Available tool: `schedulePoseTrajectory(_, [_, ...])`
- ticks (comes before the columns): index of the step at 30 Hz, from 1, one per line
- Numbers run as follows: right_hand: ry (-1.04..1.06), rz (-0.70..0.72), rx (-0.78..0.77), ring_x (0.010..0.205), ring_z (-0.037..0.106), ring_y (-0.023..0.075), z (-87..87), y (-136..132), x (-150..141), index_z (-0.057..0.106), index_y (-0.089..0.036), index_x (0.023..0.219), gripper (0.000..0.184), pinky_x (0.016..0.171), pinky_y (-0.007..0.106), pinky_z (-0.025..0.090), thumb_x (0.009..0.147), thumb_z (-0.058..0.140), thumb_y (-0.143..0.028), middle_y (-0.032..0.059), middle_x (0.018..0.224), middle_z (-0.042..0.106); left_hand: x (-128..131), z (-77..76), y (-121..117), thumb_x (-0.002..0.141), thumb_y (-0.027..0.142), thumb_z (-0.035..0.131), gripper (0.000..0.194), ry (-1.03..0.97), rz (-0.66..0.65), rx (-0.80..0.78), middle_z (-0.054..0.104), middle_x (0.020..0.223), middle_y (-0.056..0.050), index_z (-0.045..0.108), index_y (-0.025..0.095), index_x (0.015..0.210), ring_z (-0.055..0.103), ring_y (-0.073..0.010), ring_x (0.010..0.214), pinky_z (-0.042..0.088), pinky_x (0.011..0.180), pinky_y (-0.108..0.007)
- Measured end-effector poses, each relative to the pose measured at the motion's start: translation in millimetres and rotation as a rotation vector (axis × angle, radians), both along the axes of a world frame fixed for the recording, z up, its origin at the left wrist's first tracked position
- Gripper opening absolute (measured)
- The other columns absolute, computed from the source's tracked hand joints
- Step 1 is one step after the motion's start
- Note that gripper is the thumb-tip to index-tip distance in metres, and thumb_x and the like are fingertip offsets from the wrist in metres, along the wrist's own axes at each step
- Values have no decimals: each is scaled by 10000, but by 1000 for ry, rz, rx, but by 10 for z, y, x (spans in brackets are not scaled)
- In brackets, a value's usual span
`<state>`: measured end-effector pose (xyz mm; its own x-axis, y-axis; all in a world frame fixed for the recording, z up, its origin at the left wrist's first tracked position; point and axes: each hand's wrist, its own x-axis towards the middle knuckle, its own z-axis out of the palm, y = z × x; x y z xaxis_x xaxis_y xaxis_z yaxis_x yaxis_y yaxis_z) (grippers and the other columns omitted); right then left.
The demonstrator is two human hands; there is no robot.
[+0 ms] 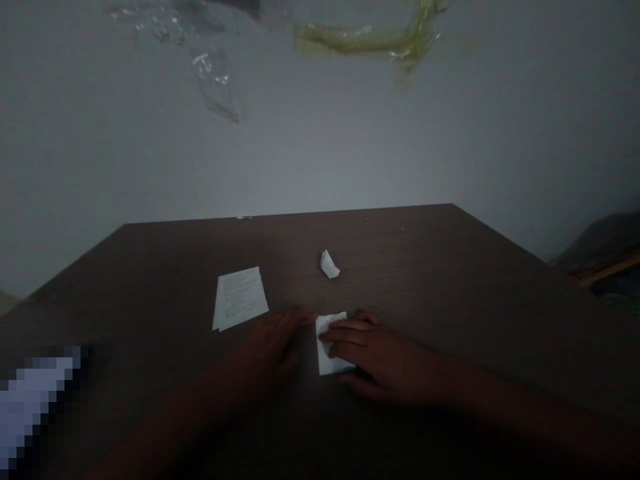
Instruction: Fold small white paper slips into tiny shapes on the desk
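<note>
A small piece of white paper (326, 364) lies flat on the dark wooden table in front of me. My right hand (377, 357) rests over its right side with the fingers stretched out, pressing on it and hiding part of it. Beside its upper left edge is my left hand (280, 340), palm down, fingers extended, their tips at or close to the paper's corner. Beyond both hands sits a folded or crumpled bit of white paper (329, 265). To the left of my left hand lie printed paper sheets (241, 299), slightly overlapping, with lines of text.
The table (400, 267) ends at a pale wall (320, 147) that carries strips of yellowish tape (360, 41) and clear tape (215, 77). A pixelated bright object (35, 400) is at the lower left. Dark items (610, 253) stand beyond the table's right edge.
</note>
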<state>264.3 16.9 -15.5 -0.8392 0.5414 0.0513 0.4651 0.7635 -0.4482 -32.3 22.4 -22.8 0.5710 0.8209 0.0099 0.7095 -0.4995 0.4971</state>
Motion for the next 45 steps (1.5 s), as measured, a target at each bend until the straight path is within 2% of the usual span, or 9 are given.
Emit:
schedulePoseTrajectory(4, [6, -2, -12, 1561, 543, 348, 11, -4, 3, 682, -159, 1486, 422, 1325, 606, 341, 1112, 639, -349, 196, 1636, 634, 19, 11, 30, 947, 135, 588, 601, -21, 25, -16, 663, 1607, -117, 558, 267, 1532, 636, -328, 1487, 505, 1269, -586])
schedulePoseTrajectory(9, [15, -6, -22, 1551, 554, 349, 23, -9, 6, 679, -148, 1485, 431, 1326, 614, 345, 1106, 650, -351, 203, 1619, 648, 26, 7, 60, 974, 123, 526, 539, -60, 40, 1, 667, 1597, -127, 571, 245, 1497, 659, -318, 1462, 520, 1254, -566])
schedulePoseTrajectory(14, [17, -5, -26, 1571, 537, 340, 38, -10, 5, 678, -153, 1494, 432, 1336, 599, 342, 1112, 644, -352, 195, 1629, 642, 24, -19, 60, 933, 126, 601, 572, -14, 17, 28, 623, 1657, -143, 607, 251, 1492, 606, -360, 1529, 499, 1271, -603])
schedulePoseTrajectory(25, [13, 12, 18, 1558, 548, 319, -21, -15, 25, 677, -164, 1479, 412, 1323, 572, 343, 1118, 625, -356, 177, 1611, 661, 92, 87, 25, 919, 64, 567, 586, 6, 53, 23, 613, 1680, -145, 647, 216, 1479, 585, -354, 1558, 488, 1282, -563])
schedulePoseTrajectory(30, [22, 22, 6, 1554, 555, 329, -46, -13, 17, 666, -194, 1486, 406, 1311, 596, 341, 1117, 628, -360, 164, 1613, 664, 98, 59, 64, 902, 72, 586, 597, 3, 72, -25, 605, 1685, -135, 641, 226, 1476, 577, -353, 1566, 478, 1295, -563])
schedulePoseTrajectory(35, [-2, 23, -4, 1570, 536, 347, -38, -9, 23, 657, -180, 1498, 430, 1311, 619, 340, 1115, 630, -374, 170, 1626, 652, 69, 10, 82, 909, 96, 597, 572, -33, 69, -26, 599, 1686, -147, 626, 242, 1462, 572, -352, 1568, 464, 1296, -621])
schedulePoseTrajectory(45, [-12, 25, -3, 1576, 529, 343, 20, -18, 14, 655, -174, 1509, 431, 1320, 618, 334, 1121, 628, -359, 182, 1620, 653, 59, 18, 50, 909, 116, 605, 553, -2, 62, 69, 672, 1620, -113, 627, 242, 1447, 670, -321, 1462, 539, 1243, -503])
